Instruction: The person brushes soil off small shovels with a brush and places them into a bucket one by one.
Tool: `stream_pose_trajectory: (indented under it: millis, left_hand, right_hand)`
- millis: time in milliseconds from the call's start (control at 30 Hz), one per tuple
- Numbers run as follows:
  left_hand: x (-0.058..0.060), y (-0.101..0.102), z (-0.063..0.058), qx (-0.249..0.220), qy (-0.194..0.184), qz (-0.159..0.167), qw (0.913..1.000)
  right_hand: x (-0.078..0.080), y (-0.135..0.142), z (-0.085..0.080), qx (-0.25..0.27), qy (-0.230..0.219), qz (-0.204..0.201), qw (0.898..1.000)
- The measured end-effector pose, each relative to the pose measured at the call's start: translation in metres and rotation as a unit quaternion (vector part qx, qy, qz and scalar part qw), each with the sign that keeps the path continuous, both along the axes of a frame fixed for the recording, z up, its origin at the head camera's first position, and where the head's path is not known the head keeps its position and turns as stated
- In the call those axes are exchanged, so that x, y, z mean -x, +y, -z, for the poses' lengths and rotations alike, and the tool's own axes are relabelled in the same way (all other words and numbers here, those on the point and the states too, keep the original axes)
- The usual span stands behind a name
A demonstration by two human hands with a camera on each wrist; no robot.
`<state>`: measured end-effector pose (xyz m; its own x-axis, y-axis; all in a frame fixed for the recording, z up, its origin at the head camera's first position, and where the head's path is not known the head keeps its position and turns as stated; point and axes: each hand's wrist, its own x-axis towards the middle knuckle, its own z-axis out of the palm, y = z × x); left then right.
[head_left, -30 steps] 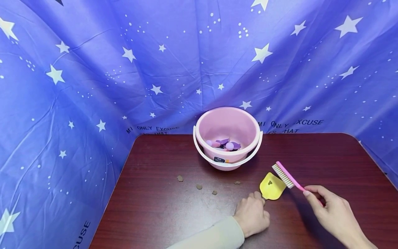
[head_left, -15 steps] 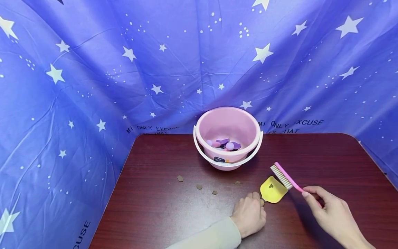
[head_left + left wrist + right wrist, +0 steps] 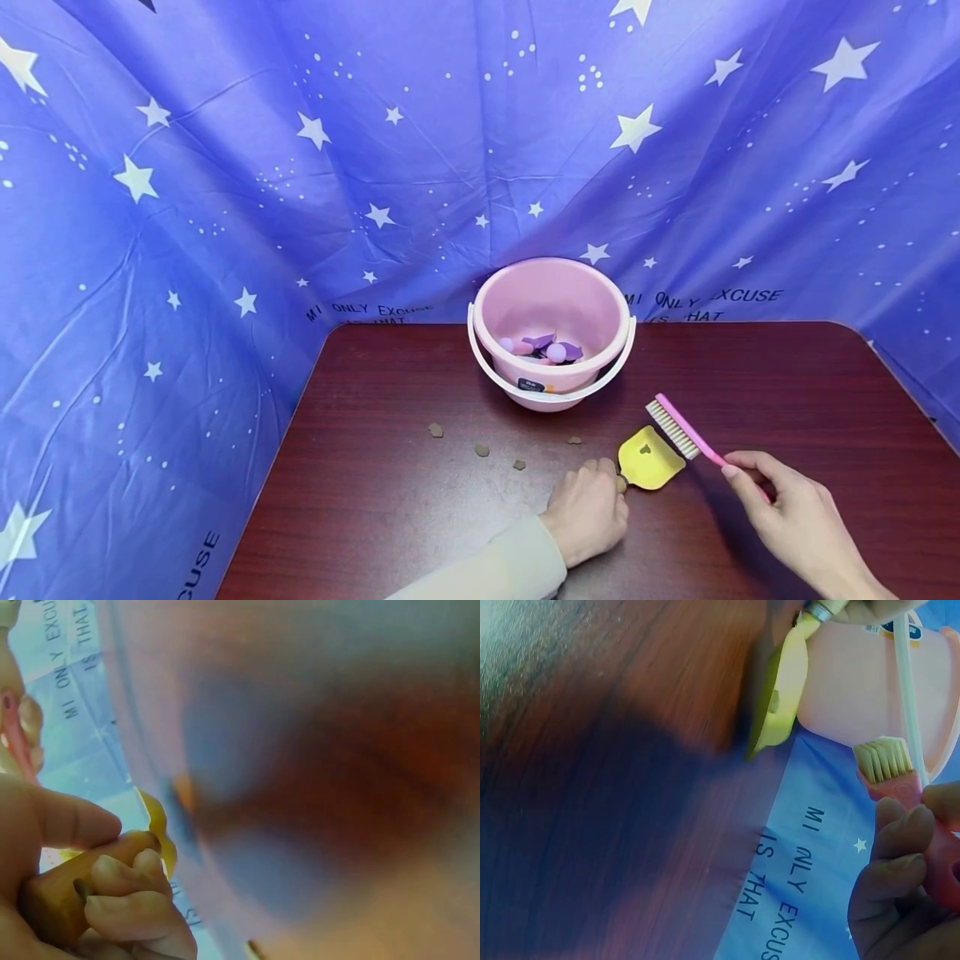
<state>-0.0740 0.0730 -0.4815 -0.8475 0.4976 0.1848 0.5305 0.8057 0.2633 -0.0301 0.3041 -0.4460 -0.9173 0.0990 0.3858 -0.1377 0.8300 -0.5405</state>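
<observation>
My left hand [image 3: 588, 512] grips the wooden handle [image 3: 82, 889] of a small yellow shovel [image 3: 651, 468]. One brown flake [image 3: 645, 450] lies in the shovel's blade, which faces right. In my right hand [image 3: 795, 508] is a pink brush [image 3: 686, 425] with pale bristles, held by its handle. The bristles hang at the shovel's right edge in the head view. From the right wrist, the brush [image 3: 889, 761] shows apart from the shovel [image 3: 784, 694]. Several more brown flakes [image 3: 482, 450] are scattered on the table left of the shovel.
A pink bucket [image 3: 551, 300] with a white handle stands at the back middle of the dark red table [image 3: 375, 375], purple and pink items inside it. Behind the table hangs a blue curtain [image 3: 435, 150] with white stars.
The left hand has drawn the shovel slightly left and toward the person. The right hand has followed left with the brush. The flakes on the table and the bucket stay put.
</observation>
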Motion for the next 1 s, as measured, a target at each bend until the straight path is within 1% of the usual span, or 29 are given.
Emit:
stream_pose_trajectory:
  millis: [267, 433, 567, 700, 767, 900, 1000]
  left_hand:
    - [0.003, -0.010, -0.011, -0.013, -0.012, 0.006, 0.9998]
    - [0.002, -0.017, -0.015, -0.017, -0.008, 0.015, 0.9997]
    - [0.001, -0.023, -0.018, -0.020, -0.002, 0.023, 0.9995]
    - [0.001, -0.029, -0.021, -0.029, -0.009, 0.024, 0.9992]
    - [0.002, -0.033, -0.022, -0.033, -0.009, 0.024, 0.9991]
    - [0.005, -0.040, -0.026, -0.027, 0.008, 0.032, 0.9991]
    - [0.007, -0.045, -0.030, -0.025, 0.007, 0.035, 0.9991]
  right_hand:
    - [-0.002, -0.005, 0.001, 0.004, -0.006, -0.012, 1.000]
    - [-0.001, -0.009, 0.002, 0.006, -0.007, -0.016, 1.000]
    - [-0.001, -0.014, 0.004, 0.008, 0.000, -0.021, 1.000]
    - [-0.001, -0.020, 0.006, 0.011, 0.011, -0.034, 0.999]
    - [-0.001, -0.023, 0.007, 0.014, 0.018, -0.045, 0.999]
    - [0.000, -0.027, 0.008, 0.022, 0.030, -0.056, 0.998]
    - [0.000, -0.031, 0.009, 0.025, 0.035, -0.061, 0.997]
